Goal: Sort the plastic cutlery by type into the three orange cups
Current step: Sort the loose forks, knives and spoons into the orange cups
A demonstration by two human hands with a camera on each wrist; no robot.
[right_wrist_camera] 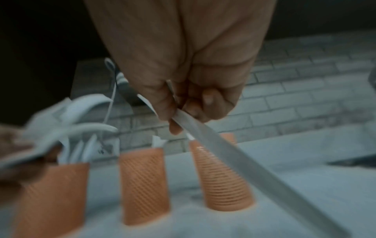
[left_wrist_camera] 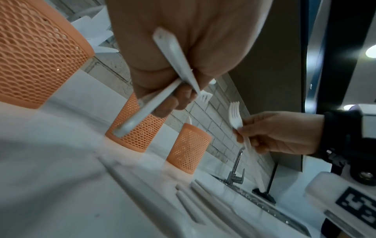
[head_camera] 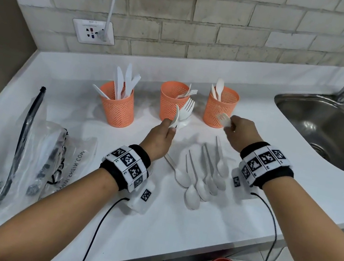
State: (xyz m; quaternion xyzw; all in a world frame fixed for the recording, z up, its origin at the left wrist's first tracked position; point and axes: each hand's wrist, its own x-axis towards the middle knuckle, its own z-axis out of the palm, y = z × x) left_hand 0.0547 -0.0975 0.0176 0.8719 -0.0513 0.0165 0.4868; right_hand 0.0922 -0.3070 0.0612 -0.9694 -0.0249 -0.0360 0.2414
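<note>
Three orange cups (head_camera: 196, 106) stand toward the desk's (head_camera: 173, 222) back edge, holding knives, forks and spoons from left to right. Left hand (head_camera: 160, 137) grips two forks (head_camera: 186, 110); loose spoons (head_camera: 204, 175) lie nearer the front edge; right hand (head_camera: 242, 131) pinches one fork (head_camera: 223, 118).

Three orange cups (head_camera: 117, 107) stand on the tabletop (head_camera: 173, 222). Six spoons (head_camera: 201, 179) lie loose there. The left cup holds about five knives (head_camera: 126, 83); the middle cup (head_camera: 171, 100) shows two forks, and the right cup (head_camera: 220, 109) two spoons. Two forks (head_camera: 184, 110) sit in the left hand (head_camera: 160, 137) and one fork (head_camera: 223, 119) in the right hand (head_camera: 243, 132).
</note>
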